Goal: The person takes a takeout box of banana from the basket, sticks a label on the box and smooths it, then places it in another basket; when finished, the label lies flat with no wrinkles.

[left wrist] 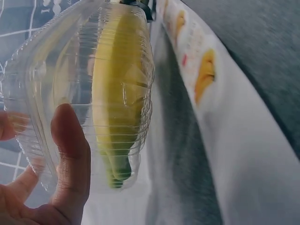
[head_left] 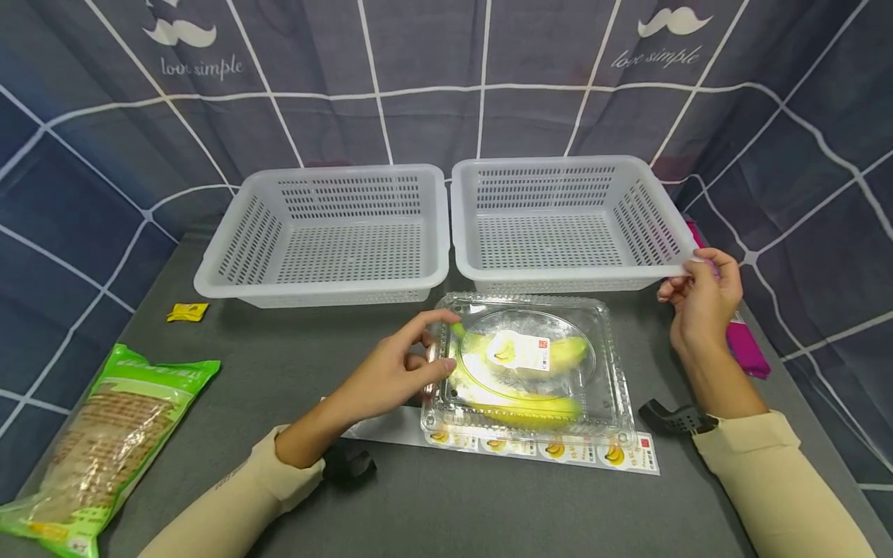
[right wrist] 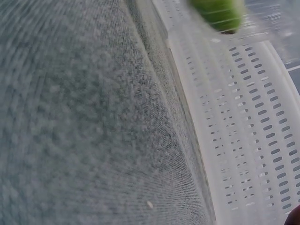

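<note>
My left hand (head_left: pixel 391 376) grips the left edge of a clear plastic clamshell box (head_left: pixel 605 356), which lies tilted in front of the baskets. Inside are yellow-green bananas (head_left: pixel 533 411), and a white label (head_left: pixel 518 351) with a banana picture is on the lid. In the left wrist view, the thumb (left wrist: pixel 70 145) lies against the box's near side, with other fingers beyond it. At the front right corner of the right white basket (head_left: pixel 558 274), my right hand (head_left: pixel 703 306) pinches the rim. Only a fingertip (right wrist: pixel 294 217) shows in the right wrist view.
A second white basket (head_left: pixel 328 291) stands at the left. Under the box runs a strip of banana labels (head_left: pixel 579 453). A yellow packet (head_left: pixel 187 312) and a green-trimmed bag (head_left: pixel 112 434) lie at the left; a magenta packet (head_left: pixel 748 349) is beyond the right arm. Tiled-pattern curtains (head_left: pixel 432 70) enclose the table.
</note>
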